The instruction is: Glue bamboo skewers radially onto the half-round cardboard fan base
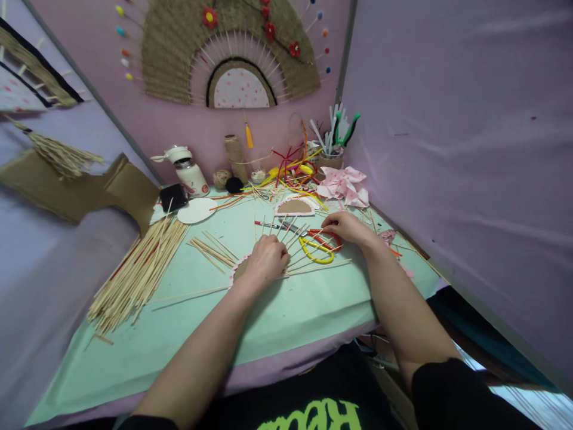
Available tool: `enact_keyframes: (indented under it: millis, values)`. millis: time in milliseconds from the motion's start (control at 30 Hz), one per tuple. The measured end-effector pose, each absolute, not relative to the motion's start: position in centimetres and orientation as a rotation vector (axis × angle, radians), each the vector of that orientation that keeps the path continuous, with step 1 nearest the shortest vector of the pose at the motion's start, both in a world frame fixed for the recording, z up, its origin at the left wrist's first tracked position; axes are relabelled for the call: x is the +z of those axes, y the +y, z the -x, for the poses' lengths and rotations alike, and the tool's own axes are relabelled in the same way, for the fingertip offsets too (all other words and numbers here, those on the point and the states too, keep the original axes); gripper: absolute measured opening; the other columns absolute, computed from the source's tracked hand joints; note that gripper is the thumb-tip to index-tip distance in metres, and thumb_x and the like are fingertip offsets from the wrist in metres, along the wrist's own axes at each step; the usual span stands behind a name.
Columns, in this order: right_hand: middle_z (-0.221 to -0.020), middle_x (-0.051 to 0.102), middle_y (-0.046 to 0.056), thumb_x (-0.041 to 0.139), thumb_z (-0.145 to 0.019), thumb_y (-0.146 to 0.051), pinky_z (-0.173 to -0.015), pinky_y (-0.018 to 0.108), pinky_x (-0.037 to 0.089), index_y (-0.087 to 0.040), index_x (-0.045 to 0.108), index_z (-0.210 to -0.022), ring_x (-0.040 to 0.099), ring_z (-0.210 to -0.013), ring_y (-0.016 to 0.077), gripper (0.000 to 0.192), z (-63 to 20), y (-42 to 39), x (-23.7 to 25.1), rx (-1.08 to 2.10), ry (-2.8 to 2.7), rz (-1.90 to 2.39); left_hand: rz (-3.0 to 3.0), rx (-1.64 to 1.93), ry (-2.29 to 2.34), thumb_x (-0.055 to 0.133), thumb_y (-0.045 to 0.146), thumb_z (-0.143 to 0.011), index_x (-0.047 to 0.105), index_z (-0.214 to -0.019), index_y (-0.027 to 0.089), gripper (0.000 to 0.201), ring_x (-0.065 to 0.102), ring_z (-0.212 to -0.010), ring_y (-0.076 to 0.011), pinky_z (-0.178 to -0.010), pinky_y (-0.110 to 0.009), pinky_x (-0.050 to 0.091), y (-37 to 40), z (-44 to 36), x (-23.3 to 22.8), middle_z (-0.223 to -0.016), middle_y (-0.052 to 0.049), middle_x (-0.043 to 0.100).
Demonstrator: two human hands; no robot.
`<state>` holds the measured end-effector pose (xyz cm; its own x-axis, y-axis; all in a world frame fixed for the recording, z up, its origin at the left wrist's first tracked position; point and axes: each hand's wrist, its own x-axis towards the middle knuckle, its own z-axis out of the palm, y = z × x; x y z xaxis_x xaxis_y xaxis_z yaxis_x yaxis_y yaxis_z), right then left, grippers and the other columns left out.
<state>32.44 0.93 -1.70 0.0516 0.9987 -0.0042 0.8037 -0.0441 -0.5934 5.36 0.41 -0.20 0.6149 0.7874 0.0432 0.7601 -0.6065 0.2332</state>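
My left hand point(267, 260) lies over a cardboard half-disc point(240, 270) with a pink-and-white edge and hides most of it. Its fingers are curled at the bases of several thin wooden sticks point(316, 268), which fan out from the half-disc. What those fingertips hold is hidden. At the outer end of one stick, the fingers of my right hand point(345, 227) are pinched together. Scissors with orange and yellow handles point(319, 260) lie under the fanned sticks, just below my right hand. A pen-like tool point(265, 224) lies beyond my left hand.
A large pile of wooden sticks point(138, 275) covers the table's left side. Behind are a white bottle point(192, 176), a twine spool point(235, 156), another half-disc point(295, 207), crumpled pink cloth point(344, 186) and green-handled pliers point(351, 130). A decorated fan point(168, 57) hangs on the wall.
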Motion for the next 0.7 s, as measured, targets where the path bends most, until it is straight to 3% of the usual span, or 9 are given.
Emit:
enact_keyframes:
  millis: [700]
  values:
    - [-0.088,0.077,0.004,0.063,-0.084,-0.022,-0.073,0.028,0.042,-0.020,0.076,-0.083,0.066,-0.084,0.0188,0.013,-31.4,0.8,-1.0,0.534,-1.814,2.022,-2.585,0.252,1.278,0.053,0.022,-0.087,0.077,-0.077,0.018,0.026,0.060,-0.092,-0.0225,-0.088,-0.034,0.045,0.6,-5.5,0.0,-0.086,-0.009,0.069]
